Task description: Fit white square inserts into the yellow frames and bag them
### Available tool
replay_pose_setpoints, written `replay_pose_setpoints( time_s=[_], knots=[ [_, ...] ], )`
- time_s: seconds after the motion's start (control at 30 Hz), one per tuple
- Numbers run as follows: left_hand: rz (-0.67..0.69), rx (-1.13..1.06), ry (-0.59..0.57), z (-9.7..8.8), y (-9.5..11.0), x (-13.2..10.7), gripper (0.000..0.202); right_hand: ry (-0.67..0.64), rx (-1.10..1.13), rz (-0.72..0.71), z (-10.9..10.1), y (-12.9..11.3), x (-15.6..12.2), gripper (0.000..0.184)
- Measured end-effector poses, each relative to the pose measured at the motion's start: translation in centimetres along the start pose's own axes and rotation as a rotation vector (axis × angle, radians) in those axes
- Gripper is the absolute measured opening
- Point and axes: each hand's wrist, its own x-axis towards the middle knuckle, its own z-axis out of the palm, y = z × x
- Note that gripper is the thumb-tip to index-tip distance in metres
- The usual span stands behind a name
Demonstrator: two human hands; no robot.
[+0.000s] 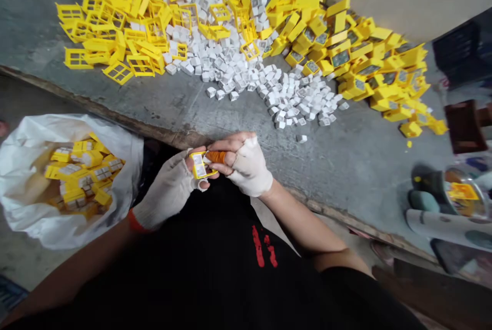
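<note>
My left hand, in a white fingerless glove, grips a small yellow plastic frame over my lap at the table edge. White blocks sit in part of the frame's openings. My right hand, gloved the same way with orange wrap on one finger, is closed at the frame's right side. A small white block shows at its fingertips, partly hidden by them. On the table ahead lie loose white blocks and, at the left, a heap of yellow window-like frames.
A white sack at my left holds yellow frames filled with white blocks. More yellow pieces are heaped on the table's right. A clear container and a pale roll stand at the far right.
</note>
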Motion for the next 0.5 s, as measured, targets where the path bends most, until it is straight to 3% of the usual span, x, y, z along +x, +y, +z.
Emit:
replay_pose_setpoints(
  time_s=[0.13,0.37,0.43,0.5],
  knots=[
    [-0.020,-0.023,0.009,-0.1,-0.3,0.3,0.048,-0.070,-0.139,-0.107,-1.8,0.3,0.6,0.032],
    [-0.099,0.016,-0.024,-0.8,0.5,0.6,0.050,-0.026,-0.362,-0.464,-3.1,-0.7,1.9,0.037],
    [-0.110,0.013,0.017,-1.0,0.6,0.6,0.046,-0.125,-0.324,-0.460,-3.3,-0.3,2.0,0.037],
    [-0.090,0.010,0.047,-0.9,0.7,0.6,0.045,-0.227,-0.267,-0.352,-3.6,1.4,2.4,0.038]
  ],
)
